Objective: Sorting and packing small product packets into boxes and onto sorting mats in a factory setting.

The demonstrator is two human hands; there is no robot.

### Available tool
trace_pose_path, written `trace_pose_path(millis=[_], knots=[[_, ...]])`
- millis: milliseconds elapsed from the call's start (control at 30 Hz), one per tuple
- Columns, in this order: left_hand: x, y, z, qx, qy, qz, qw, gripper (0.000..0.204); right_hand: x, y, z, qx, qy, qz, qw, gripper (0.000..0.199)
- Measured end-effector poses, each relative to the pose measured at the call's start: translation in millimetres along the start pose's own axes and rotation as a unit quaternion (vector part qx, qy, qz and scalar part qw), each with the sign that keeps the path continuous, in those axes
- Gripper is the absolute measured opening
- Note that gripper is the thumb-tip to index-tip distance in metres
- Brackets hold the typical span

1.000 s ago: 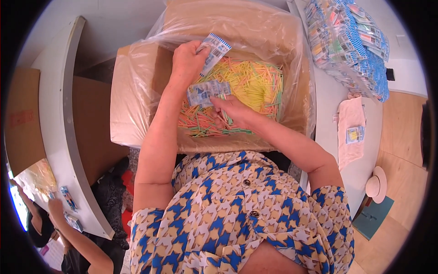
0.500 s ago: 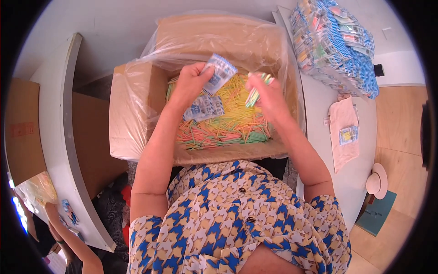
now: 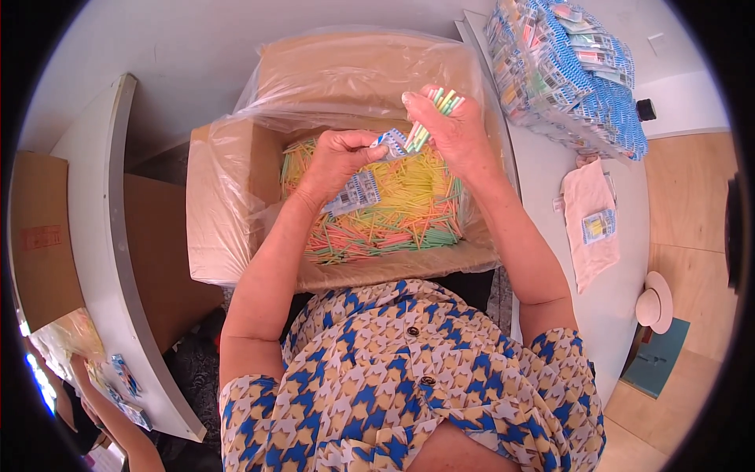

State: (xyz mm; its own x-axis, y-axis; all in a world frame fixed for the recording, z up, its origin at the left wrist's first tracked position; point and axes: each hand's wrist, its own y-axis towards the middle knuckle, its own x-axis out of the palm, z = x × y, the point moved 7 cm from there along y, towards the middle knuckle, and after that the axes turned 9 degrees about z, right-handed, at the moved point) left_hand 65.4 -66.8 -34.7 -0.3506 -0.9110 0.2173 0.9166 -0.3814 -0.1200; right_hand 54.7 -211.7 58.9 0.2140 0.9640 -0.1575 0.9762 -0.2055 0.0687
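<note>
My left hand (image 3: 344, 160) pinches a small clear plastic packet (image 3: 391, 145) with blue print by its edge. Just right of it, my right hand (image 3: 458, 130) is closed round a bundle of thin coloured sticks (image 3: 429, 118), green, yellow, white and pink. The lower ends of the bundle meet the packet's edge; whether they are inside it I cannot tell. Below both hands, a carton (image 3: 222, 200) lined with clear plastic holds a heap of loose yellow, pink and green sticks (image 3: 409, 197). More blue-printed packets (image 3: 358, 193) lie on the heap beside my left wrist.
At the upper right a large clear bag (image 3: 562, 75) full of packets stands on a white table (image 3: 543, 197). A pink cloth (image 3: 588, 228) there carries a filled packet (image 3: 598, 226). A white panel (image 3: 118, 259) stands at left, with another person's arm (image 3: 118, 425) beyond it.
My right hand has risen and turned, so the stick bundle now slants down to the packet. My left hand has lowered slightly, bringing the packet toward the bundle.
</note>
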Motion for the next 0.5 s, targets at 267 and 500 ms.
trace_pose_path(millis=[267,500], knots=[[-0.4,-0.8,-3.5,-0.011,0.012,0.001,1.000,0.017,17.6,-3.9,-0.4,-0.065,-0.095,-0.026,0.993,0.023],[2.3,-0.2,-13.4,-0.001,-0.091,-0.016,0.996,0.024,23.9,-12.0,-15.9,-0.172,-0.104,-0.019,0.979,0.018]])
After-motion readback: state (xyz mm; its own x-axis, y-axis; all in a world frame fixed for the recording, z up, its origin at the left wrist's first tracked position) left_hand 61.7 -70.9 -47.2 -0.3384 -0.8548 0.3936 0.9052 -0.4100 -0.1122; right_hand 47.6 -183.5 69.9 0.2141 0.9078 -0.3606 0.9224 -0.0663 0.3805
